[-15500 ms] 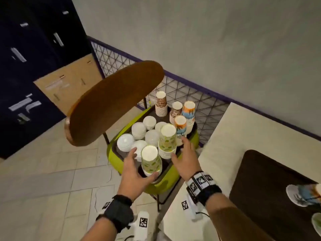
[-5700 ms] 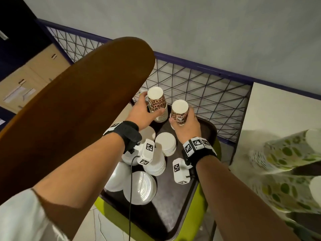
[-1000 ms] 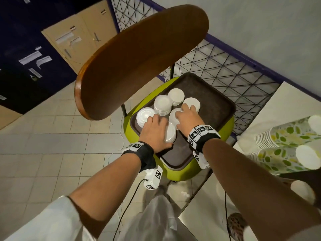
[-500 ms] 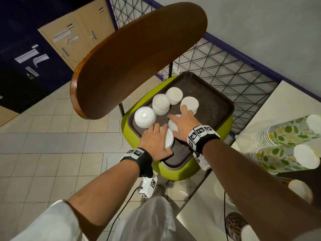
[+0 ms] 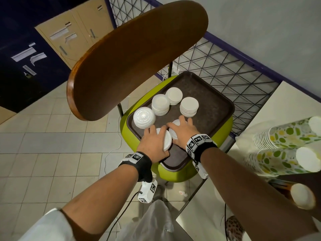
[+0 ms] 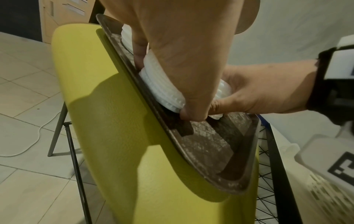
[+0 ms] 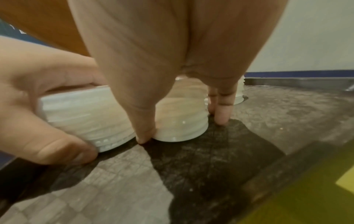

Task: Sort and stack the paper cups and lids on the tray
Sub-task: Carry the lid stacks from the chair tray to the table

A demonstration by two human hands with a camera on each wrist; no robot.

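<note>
A dark brown tray lies on a green chair seat. On it stand several stacks of white lids, among them a wide stack and narrower stacks. My left hand grips a tilted lid stack near the tray's front edge; in the left wrist view its fingers and thumb wrap that stack. Beside it, my right hand grips another lid stack, which stands on the tray in the right wrist view. The two held stacks touch.
The chair's brown wooden backrest looms over the tray's left side. A wire mesh panel stands behind. On the table at right lie stacks of green-dotted cups and a leopard-print cup.
Both hands keep hold of the two near lid stacks. The right hand and its stack have drawn back from the far stacks toward the tray's front edge.
</note>
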